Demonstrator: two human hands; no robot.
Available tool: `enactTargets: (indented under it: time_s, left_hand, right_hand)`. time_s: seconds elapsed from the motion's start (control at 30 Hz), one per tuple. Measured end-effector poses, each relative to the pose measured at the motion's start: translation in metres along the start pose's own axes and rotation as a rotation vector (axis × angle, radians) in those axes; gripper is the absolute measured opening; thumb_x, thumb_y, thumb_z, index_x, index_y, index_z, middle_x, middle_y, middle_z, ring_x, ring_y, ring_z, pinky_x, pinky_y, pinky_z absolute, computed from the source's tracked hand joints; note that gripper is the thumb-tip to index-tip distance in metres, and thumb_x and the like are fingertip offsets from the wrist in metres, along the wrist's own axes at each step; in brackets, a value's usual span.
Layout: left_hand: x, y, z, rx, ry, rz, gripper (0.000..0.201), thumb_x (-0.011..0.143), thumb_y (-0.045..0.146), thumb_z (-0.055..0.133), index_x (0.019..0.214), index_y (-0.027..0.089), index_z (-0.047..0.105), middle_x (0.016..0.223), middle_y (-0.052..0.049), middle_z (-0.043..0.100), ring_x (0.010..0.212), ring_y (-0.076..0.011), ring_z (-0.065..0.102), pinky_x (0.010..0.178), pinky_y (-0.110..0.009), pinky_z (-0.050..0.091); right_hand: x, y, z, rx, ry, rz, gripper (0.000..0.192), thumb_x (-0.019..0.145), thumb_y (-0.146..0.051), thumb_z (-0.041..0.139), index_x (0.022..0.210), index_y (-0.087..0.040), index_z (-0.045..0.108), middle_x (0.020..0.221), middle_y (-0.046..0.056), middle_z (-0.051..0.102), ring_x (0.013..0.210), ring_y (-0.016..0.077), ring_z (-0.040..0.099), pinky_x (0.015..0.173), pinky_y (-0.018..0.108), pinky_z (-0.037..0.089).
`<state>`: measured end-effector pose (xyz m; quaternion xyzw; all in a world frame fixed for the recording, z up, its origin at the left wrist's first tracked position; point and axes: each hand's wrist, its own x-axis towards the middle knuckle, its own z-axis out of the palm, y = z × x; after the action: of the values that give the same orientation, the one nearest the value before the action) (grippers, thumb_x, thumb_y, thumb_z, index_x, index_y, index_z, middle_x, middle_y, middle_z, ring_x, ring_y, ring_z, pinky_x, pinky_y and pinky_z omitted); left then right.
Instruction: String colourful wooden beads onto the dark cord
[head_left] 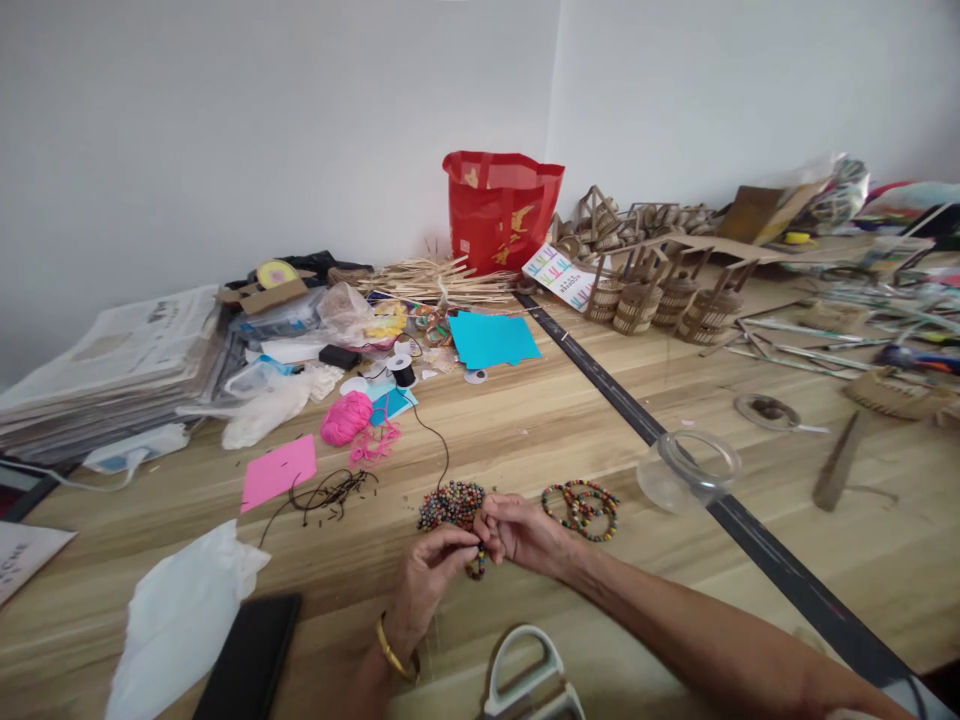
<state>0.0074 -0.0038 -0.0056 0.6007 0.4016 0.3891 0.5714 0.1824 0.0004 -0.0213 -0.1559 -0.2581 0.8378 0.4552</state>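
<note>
My left hand (435, 570), with a gold bangle at its wrist, pinches a short string of beads (476, 570) that hangs below the fingertips. Fingertip to fingertip with it, my right hand (521, 530) is closed in a pinch; whatever sits between its fingers is too small to make out. Just beyond both hands lies a pile of loose multicoloured beads (451, 503). Several finished-looking bead bracelets (581, 508) rest to the right of the right hand. White-handled scissors (525, 668) lie near the front edge, below the hands.
Left are black cord (330, 495), pink yarn (347, 418), pink paper (279, 472), a white plastic sheet (180, 620) and a black phone-like slab (247, 655). A clear round container (690, 468) stands right. Behind are a red bag (502, 212) and small bamboo baskets (637, 305).
</note>
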Motion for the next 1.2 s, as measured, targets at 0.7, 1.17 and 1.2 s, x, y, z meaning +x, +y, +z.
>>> enactTargets:
  time_s: [0.7, 1.17, 1.2]
  left_hand:
    - [-0.007, 0.010, 0.005, 0.148, -0.018, 0.042, 0.029, 0.082, 0.043, 0.058, 0.070, 0.016, 0.059, 0.069, -0.002, 0.058, 0.067, -0.0160, 0.052, 0.063, -0.026, 0.043]
    - [-0.009, 0.007, 0.008, 0.430, -0.056, 0.151, 0.022, 0.083, 0.035, 0.053, 0.070, 0.018, 0.059, 0.072, -0.005, 0.062, 0.071, -0.0207, 0.057, 0.068, -0.030, 0.047]
    - [-0.010, 0.007, 0.008, 0.458, -0.069, 0.165, 0.019, 0.083, 0.033, 0.053, 0.073, 0.018, 0.060, 0.077, -0.007, 0.065, 0.074, -0.0222, 0.059, 0.072, -0.032, 0.048]
  right_hand:
    - [-0.012, -0.004, 0.024, -0.642, 0.098, -0.319, 0.039, 0.084, -0.048, 0.062, 0.066, -0.014, 0.057, 0.079, 0.002, 0.054, 0.061, 0.0091, 0.050, 0.051, 0.019, 0.043]
    - [-0.023, -0.006, 0.034, -1.453, -0.104, -0.691, 0.013, 0.094, -0.023, 0.044, 0.087, -0.018, 0.053, 0.093, 0.009, 0.055, 0.089, 0.0193, 0.052, 0.077, 0.033, 0.045]
    - [-0.023, -0.005, 0.034, -1.491, -0.111, -0.690, 0.012, 0.094, -0.022, 0.044, 0.088, -0.018, 0.053, 0.094, 0.009, 0.055, 0.089, 0.0194, 0.052, 0.077, 0.033, 0.045]
